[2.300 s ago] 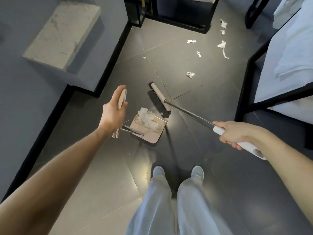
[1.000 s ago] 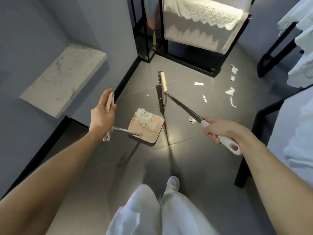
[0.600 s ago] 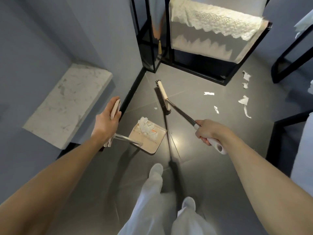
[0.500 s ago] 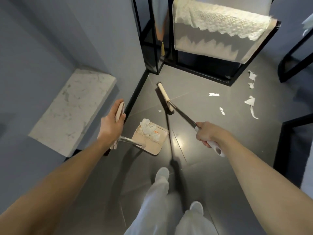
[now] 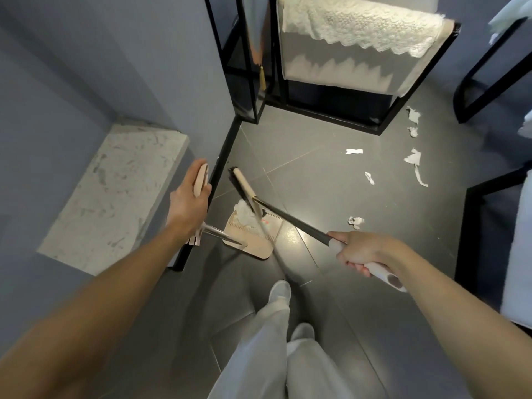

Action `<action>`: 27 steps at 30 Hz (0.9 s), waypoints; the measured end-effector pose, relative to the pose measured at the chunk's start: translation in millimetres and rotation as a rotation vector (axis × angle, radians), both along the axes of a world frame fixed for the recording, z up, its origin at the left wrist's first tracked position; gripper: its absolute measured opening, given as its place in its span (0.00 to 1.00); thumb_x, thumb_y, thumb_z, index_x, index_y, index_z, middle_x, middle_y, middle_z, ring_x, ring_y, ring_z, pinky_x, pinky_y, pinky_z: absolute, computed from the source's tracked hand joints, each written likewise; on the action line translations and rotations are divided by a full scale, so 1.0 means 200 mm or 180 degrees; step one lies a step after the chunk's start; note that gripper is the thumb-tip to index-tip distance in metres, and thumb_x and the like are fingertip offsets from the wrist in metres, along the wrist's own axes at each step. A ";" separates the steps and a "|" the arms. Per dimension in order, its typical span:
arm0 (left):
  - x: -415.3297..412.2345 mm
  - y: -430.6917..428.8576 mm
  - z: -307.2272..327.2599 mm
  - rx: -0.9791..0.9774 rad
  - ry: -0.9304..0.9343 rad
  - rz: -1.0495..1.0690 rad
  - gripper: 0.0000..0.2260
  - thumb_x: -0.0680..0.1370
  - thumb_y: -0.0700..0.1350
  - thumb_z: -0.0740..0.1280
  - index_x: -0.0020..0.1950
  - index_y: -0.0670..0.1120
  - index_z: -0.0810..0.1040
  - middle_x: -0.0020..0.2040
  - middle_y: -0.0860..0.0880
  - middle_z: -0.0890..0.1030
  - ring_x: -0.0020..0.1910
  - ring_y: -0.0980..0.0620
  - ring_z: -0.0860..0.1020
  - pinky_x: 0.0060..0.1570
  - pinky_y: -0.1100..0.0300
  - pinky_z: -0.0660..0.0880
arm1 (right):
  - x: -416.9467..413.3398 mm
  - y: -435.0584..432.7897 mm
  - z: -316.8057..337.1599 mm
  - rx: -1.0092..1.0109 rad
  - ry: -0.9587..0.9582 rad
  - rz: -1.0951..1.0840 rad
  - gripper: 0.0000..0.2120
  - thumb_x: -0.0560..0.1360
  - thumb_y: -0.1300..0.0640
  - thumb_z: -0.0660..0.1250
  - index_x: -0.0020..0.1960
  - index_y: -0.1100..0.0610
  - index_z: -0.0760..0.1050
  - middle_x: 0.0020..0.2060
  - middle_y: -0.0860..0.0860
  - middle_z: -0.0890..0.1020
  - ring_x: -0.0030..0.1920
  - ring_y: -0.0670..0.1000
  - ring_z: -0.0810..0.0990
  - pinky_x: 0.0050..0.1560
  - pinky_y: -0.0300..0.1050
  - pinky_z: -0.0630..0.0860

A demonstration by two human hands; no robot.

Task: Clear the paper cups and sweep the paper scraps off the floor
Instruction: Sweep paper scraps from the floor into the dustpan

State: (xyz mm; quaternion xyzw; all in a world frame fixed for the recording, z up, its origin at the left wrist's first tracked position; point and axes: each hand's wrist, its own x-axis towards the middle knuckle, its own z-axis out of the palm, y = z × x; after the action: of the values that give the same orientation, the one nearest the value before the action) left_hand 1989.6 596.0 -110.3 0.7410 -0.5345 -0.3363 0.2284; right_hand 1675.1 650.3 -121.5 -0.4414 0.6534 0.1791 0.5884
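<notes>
My left hand (image 5: 188,204) grips the beige handle of a dustpan (image 5: 254,240), which hangs low over the dark floor with a heap of white paper scraps (image 5: 244,215) in it. My right hand (image 5: 364,250) grips the white end of a broom (image 5: 290,221); its beige head lies at the dustpan's far edge, against the heap. Several loose paper scraps (image 5: 413,157) lie on the floor to the far right, and one crumpled scrap (image 5: 356,221) lies just beyond my right hand. No paper cups are in view.
A blue wall with a black skirting and a marble ledge (image 5: 115,194) stands on the left. A black-framed stand with a white lace cloth (image 5: 359,27) is ahead. Black frames (image 5: 472,203) with white bedding close the right side. My feet (image 5: 280,292) stand below the dustpan.
The broom head has come back from the floor ahead to the dustpan's far edge. The dustpan has stayed in my left hand, and I have stepped forward toward the far scraps.
</notes>
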 end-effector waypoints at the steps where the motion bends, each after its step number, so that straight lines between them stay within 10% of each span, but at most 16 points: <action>1: -0.01 0.02 0.01 0.0006 0.0013 -0.0061 0.19 0.82 0.43 0.61 0.70 0.61 0.64 0.46 0.48 0.75 0.40 0.52 0.77 0.40 0.54 0.80 | -0.02 0.04 0.03 -0.0038 -0.0004 -0.0065 0.37 0.71 0.65 0.59 0.76 0.42 0.58 0.27 0.53 0.73 0.24 0.49 0.69 0.27 0.41 0.70; 21: -0.14 0.45 0.06 0.0009 -0.0209 -0.1415 0.23 0.82 0.43 0.60 0.74 0.60 0.61 0.53 0.44 0.74 0.39 0.54 0.75 0.35 0.65 0.72 | -0.23 0.85 0.10 -0.0526 0.0543 -0.0667 0.26 0.69 0.70 0.57 0.65 0.55 0.70 0.29 0.55 0.75 0.28 0.54 0.71 0.30 0.43 0.69; 27: -0.17 0.45 0.02 -0.0018 -0.0068 -0.1488 0.21 0.83 0.43 0.60 0.73 0.61 0.62 0.51 0.45 0.73 0.38 0.54 0.75 0.33 0.65 0.74 | -0.01 0.85 -0.02 -0.0281 0.0361 -0.0753 0.35 0.71 0.69 0.58 0.75 0.49 0.61 0.30 0.55 0.74 0.30 0.55 0.74 0.31 0.44 0.73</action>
State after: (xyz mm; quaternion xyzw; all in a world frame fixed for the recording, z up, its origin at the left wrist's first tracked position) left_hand 1956.1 685.1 -106.8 0.5999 -0.6949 -0.3707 0.1407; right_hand 1672.9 819.8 -126.1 -0.3759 0.7403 0.1042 0.5475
